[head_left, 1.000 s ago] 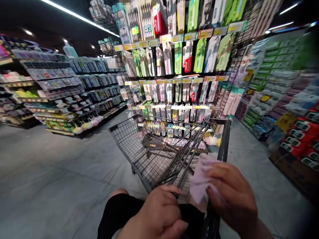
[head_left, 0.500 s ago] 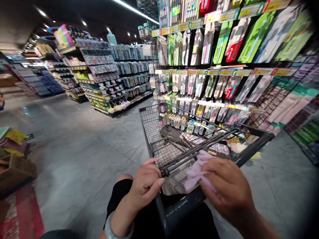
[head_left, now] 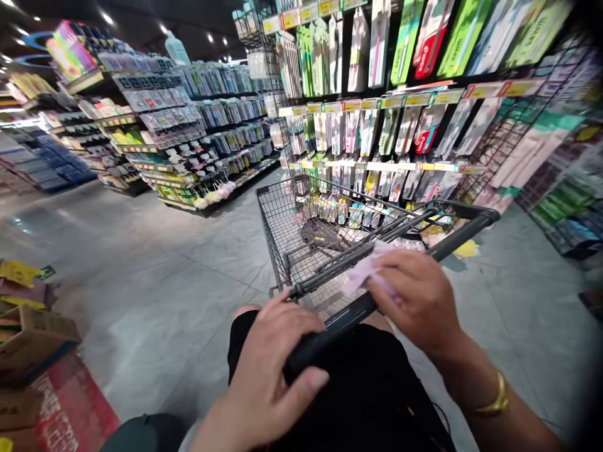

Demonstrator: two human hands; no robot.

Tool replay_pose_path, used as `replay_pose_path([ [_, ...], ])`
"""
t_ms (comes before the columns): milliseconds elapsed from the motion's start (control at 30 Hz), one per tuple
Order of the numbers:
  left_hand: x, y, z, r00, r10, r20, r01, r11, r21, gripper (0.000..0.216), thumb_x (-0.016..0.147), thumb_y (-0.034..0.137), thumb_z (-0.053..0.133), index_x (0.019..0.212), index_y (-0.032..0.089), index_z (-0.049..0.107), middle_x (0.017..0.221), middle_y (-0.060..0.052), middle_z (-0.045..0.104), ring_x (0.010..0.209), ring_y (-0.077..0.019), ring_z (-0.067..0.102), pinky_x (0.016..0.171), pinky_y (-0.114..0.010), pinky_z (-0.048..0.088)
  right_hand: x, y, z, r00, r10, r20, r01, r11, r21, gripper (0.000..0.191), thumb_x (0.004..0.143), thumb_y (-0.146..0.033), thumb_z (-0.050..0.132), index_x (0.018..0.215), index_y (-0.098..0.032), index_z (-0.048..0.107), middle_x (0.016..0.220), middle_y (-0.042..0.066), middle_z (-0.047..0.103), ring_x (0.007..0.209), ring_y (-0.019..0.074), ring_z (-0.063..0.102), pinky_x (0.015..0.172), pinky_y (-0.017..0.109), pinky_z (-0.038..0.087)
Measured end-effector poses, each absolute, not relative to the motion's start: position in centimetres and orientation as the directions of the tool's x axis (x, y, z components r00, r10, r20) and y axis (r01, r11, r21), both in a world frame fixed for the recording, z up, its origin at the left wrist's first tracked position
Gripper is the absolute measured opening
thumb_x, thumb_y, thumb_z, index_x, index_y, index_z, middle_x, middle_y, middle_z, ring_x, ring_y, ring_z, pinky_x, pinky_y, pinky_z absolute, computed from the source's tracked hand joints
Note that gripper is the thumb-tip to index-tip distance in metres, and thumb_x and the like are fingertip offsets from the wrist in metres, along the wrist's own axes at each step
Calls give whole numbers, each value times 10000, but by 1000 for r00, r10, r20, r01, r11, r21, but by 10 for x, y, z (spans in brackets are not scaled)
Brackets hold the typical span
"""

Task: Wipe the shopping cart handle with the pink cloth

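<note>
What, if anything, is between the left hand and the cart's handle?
Nothing visible: the left hand lies over the near end of the handle. The lilac cloth is in the right hand, farther along.

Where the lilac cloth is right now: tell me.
In the head view, just right of centre, the lilac cloth is in the right hand, at the dark shopping cart handle.

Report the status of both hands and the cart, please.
Left hand draped over near end of cart handle. Right hand gripping lilac cloth at the handle. Stocked display rack beyond the cart.
</note>
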State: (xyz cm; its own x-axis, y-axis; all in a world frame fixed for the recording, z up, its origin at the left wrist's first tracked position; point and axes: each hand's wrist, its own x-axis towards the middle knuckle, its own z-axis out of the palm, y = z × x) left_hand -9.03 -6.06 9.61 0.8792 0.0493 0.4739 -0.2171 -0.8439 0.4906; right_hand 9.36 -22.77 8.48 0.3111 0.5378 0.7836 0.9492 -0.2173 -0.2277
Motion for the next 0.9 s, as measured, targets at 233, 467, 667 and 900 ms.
replay_pose_path([
  [233, -103, -68, 75, 837, 63, 543, -112, -952, 283, 240, 887, 279, 623, 1116, 209, 603, 922, -48, 699, 850, -208, 618, 841, -406, 470, 49, -203, 98, 215, 697, 684, 977, -157, -147, 217, 913, -329, 567, 755, -210, 657, 869, 35, 680, 900, 201, 571, 848, 375, 370],
  [467, -128, -31, 76, 776, 36, 630, -160, -955, 251, 256, 888, 193, 607, 1139, 234, 637, 919, -28, 726, 843, -182, 644, 902, -397, 462, 106, -225, 106, 383, 690, 614, 908, -402, -115, 350, 957, -366, 495, 690, -179, 624, 783, 53, 646, 782, 175, 527, 719, 328, 320],
  [667, -144, 0, 74, 749, 67, 659, -156, -949, 274, 253, 881, 111, 568, 1061, 255, 674, 882, 10, 734, 786, -153, 657, 928, -388, 462, 45, -173, 106, 265, 741, 617, 960, -265, -94, 352, 963, -364, 477, 701, -196, 640, 744, 41, 627, 785, 182, 501, 745, 360, 286],
  [900, -165, 44, 76, 740, 109, 664, -116, -951, 285, 218, 895, 144, 537, 1012, 249, 689, 787, 21, 693, 772, -155, 652, 986, -417, 466, 57, -158, 106, 290, 775, 561, 956, -266, -127, 403, 977, -433, 430, 757, -190, 664, 805, 44, 641, 789, 174, 501, 689, 339, 273],
])
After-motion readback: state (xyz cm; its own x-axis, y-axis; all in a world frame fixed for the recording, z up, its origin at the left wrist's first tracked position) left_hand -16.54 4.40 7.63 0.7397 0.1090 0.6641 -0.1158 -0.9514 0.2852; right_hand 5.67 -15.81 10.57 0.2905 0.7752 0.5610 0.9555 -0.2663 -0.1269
